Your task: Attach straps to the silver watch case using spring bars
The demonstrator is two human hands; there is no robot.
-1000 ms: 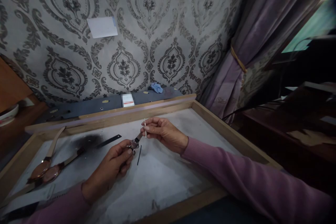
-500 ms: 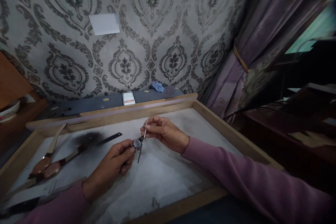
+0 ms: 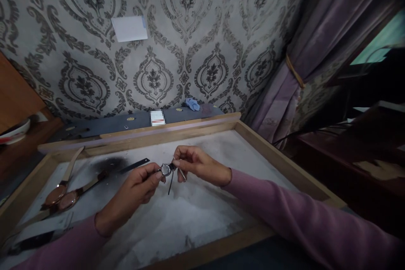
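Note:
My left hand (image 3: 141,185) pinches a small round wristwatch (image 3: 165,170) by the edge of its case, just above the tray's white surface. A dark narrow strip hangs down from the watch's right side. On that same side my right hand (image 3: 198,164) is closed, its thumb and forefinger at a short dark strap piece (image 3: 172,166). A thin silvery tool (image 3: 182,174) lies across the right fingers, one end pointing down and to the right; its exact kind is not clear. The other fingers partly hide it.
Several watches, among them a rose-gold one (image 3: 55,194), lie at the left in the wooden-rimmed tray (image 3: 268,162). A dark strap (image 3: 136,164) lies behind my left hand. Beyond the rim are a small white box (image 3: 157,118) and a crumpled blue cloth (image 3: 192,104).
My right hand has closed in on the watch's strap end. The silvery tool has turned from upright to slanting down to the right. The watch face is tilted differently.

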